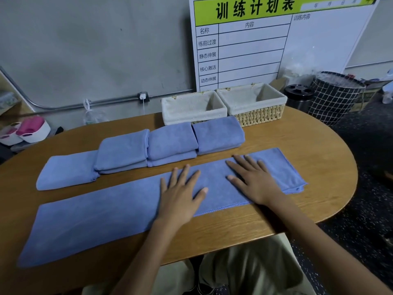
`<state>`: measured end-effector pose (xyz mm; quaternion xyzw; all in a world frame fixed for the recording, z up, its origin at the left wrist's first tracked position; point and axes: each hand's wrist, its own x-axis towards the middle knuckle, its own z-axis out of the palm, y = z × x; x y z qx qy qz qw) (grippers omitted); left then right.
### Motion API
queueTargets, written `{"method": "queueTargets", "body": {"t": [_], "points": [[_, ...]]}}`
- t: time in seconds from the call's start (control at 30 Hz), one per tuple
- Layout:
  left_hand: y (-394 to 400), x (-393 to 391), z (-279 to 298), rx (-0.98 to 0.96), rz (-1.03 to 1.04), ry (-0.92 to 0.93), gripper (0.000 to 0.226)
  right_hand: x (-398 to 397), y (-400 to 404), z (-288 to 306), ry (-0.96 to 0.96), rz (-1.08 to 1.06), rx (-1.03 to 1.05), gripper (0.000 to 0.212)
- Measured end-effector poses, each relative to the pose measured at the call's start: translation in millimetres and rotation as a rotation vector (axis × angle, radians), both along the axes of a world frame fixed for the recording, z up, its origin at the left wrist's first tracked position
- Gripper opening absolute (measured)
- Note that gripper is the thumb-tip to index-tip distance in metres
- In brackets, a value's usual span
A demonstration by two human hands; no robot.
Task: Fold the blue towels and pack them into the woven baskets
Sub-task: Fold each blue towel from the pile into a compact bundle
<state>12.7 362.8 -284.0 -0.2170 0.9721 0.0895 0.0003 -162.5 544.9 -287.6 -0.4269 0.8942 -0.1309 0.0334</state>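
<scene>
A long blue towel (102, 216), folded into a narrow strip, lies diagonally across the wooden table (308, 145). My left hand (180, 196) and my right hand (253, 179) both rest flat on it, fingers spread, near its middle and right part. Behind the strip sits a row of folded blue towels (148, 150); some are stacked in twos. Two woven baskets with cream cloth liners stand at the table's far edge: the left basket (170, 113) and the right basket (261, 114). Both are empty.
A white board with a green header (255, 39) leans on the wall behind the baskets. A checked laundry bin (333, 99) and a black bin (298, 96) stand right of the table. White and pink containers (27, 130) sit at the far left.
</scene>
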Motion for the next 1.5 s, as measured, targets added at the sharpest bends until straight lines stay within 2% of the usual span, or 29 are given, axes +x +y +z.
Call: {"method": "queueTargets", "body": {"t": [0.2, 0.27, 0.37, 0.5, 0.63, 0.8, 0.87, 0.97, 1.03, 1.2, 1.3, 1.4, 1.5], "points": [[-83.4, 86.3, -4.5, -0.061, 0.207, -0.072, 0.092, -10.4, 21.2, 6.9, 0.009, -0.097, 0.091, 0.091], [-91.2, 92.7, -3.5, -0.048, 0.215, -0.077, 0.095, 4.4, 5.2, 12.8, 0.056, -0.083, 0.079, 0.09], [-84.2, 83.3, -2.9, -0.025, 0.179, -0.052, 0.086, 42.2, -41.0, 12.8, 0.039, 0.058, 0.005, 0.09], [-102.3, 100.3, -4.8, -0.054, 0.172, -0.032, 0.099, 56.5, -63.1, 0.9, -0.019, 0.095, 0.028, 0.087], [-153.6, 162.6, -6.9, -0.134, 0.248, -0.091, 0.096, 31.3, -36.6, -0.8, 0.025, 0.019, 0.037, 0.093], [-193.3, 214.7, -1.0, -0.169, 0.322, -0.146, 0.073, 10.2, -19.2, 1.9, 0.017, -0.06, 0.069, 0.069], [-191.7, 214.5, 2.1, -0.088, 0.386, -0.153, 0.076, 7.9, -17.6, 2.7, 0.013, -0.064, 0.069, 0.075], [-189.7, 210.9, 4.3, -0.063, 0.391, -0.132, 0.077, 7.2, -17.4, 1.5, 0.007, -0.067, 0.058, 0.092], [-187.2, 210.9, 6.3, -0.053, 0.394, -0.135, 0.076, 5.1, -16.3, 1.2, 0.001, -0.078, 0.051, 0.093], [-181.8, 207.1, 11.6, -0.094, 0.416, -0.187, 0.076, -8.6, -5.6, 0.3, 0.003, -0.119, 0.044, 0.064], [-179.1, 207.0, 10.6, -0.149, 0.42, -0.195, 0.076, -23.2, 7.3, 1.3, 0.054, -0.149, 0.013, 0.057], [-184.1, 208.3, 6.3, -0.074, 0.415, -0.156, 0.076, -44.3, 23.9, 6.0, 0.094, -0.2, -0.009, 0.052], [-192.3, 209.3, -0.1, -0.072, 0.419, -0.178, 0.066, -69.9, 37.4, 8.9, 0.11, -0.237, 0.009, 0.05]]}}
